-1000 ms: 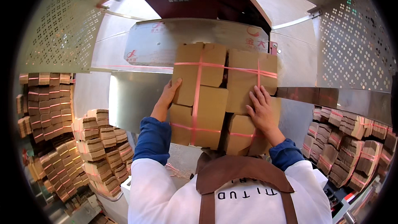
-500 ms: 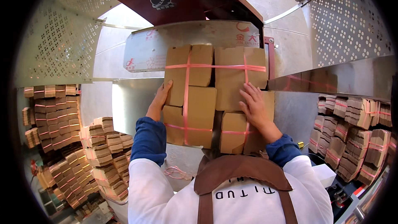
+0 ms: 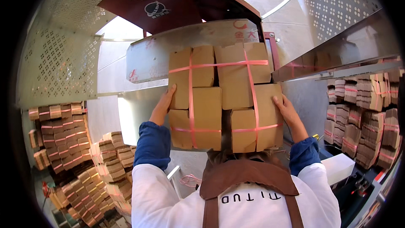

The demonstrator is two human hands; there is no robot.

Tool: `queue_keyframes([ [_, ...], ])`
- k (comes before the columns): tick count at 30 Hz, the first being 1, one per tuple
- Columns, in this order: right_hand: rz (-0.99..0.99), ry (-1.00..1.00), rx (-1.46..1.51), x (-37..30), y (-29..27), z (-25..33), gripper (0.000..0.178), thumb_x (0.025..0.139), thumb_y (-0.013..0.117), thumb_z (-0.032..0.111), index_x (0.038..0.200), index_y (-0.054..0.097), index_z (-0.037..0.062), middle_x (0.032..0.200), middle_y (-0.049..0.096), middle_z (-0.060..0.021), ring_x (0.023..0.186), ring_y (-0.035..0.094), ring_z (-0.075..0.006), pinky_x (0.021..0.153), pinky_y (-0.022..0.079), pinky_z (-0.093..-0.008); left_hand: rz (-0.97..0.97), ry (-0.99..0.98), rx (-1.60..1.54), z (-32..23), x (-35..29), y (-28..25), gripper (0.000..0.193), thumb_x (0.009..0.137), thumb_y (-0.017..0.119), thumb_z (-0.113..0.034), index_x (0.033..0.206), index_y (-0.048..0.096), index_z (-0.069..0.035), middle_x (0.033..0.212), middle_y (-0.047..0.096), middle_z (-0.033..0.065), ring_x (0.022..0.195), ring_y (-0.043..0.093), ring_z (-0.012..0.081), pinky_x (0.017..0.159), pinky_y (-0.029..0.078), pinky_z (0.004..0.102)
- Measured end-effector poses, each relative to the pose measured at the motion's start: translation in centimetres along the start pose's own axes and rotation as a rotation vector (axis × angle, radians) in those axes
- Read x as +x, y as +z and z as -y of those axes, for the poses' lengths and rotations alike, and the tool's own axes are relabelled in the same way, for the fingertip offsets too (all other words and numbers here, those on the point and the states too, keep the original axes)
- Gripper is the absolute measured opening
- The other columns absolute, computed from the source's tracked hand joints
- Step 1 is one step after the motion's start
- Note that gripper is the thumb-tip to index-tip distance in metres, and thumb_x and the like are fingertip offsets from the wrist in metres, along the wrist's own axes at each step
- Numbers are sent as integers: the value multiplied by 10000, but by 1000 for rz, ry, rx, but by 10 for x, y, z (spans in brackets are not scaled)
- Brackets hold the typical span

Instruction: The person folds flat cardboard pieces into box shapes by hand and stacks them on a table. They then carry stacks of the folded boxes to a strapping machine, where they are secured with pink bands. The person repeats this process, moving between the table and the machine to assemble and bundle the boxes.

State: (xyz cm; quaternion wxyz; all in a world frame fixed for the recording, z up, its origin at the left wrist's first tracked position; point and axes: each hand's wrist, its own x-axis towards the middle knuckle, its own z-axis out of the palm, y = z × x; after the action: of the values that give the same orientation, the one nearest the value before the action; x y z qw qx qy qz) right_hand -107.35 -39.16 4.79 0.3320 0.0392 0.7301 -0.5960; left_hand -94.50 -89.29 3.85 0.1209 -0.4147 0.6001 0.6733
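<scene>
Brown and pink-strapped: in the head view, grips paired cardboard bundles between left hand at the left edge and right hand at the right, over the metal plate; cannot tell whether resting there.

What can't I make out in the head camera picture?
Head view, left hand and right hand: some fingers, hidden by the hands or tan cardboard bundles with pink straps.
Head view, bundles' undersides: hidden by their tops.
Head view, brown cardboard stacks at far right: cut off by the dark rim.
</scene>
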Motion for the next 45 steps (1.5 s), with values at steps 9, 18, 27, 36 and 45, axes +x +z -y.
queue_keyframes([
  [9, -164, 248, -31, 13, 43, 10, 679, 935, 582, 549, 1276, 569, -39, 1163, 649, -120, 1035, 607, -179, 904, 467, -295, 268, -41, 66, -13, 54, -48, 839, 882, 643, -568, 1488, 355, -64, 1414, 497, 93, 1291, 470, 212, 1051, 393, 359],
  [18, -72, 115, -262, 27, 129, 8, 699, 916, 578, 577, 1273, 598, -23, 1148, 666, -117, 1045, 616, -214, 906, 473, -346, 239, 54, -175, 82, 15, -137, 700, 952, 574, -490, 1470, 363, -69, 1393, 507, 92, 1265, 495, 216, 1039, 420, 369],
  [27, 411, -453, -1264, 185, 354, 136, 858, 787, 564, 743, 1366, 564, 110, 1389, 541, -176, 1298, 482, -357, 1102, 339, -455, -11, -22, -688, 281, -211, -59, 654, 1010, 401, -552, 1481, 343, -101, 1444, 462, 61, 1348, 416, 224, 1098, 351, 401],
  [36, -656, -806, -854, -32, 281, 8, 682, 842, 719, 301, 1377, 466, -38, 1379, 491, -254, 1329, 394, -426, 1097, 316, -500, -361, 494, 271, 144, -181, -197, 492, 966, 603, -174, 1408, 457, -14, 1278, 596, 114, 1107, 589, 194, 901, 463, 307],
  [45, -128, -119, 46, -70, 238, -117, 880, 883, 654, 515, 1460, 310, -54, 1320, 556, -243, 1230, 554, -292, 1022, 427, -356, -138, 208, -170, 140, -51, -203, 655, 945, 549, -517, 1407, 471, -59, 1361, 541, 96, 1253, 513, 233, 1040, 420, 389],
])
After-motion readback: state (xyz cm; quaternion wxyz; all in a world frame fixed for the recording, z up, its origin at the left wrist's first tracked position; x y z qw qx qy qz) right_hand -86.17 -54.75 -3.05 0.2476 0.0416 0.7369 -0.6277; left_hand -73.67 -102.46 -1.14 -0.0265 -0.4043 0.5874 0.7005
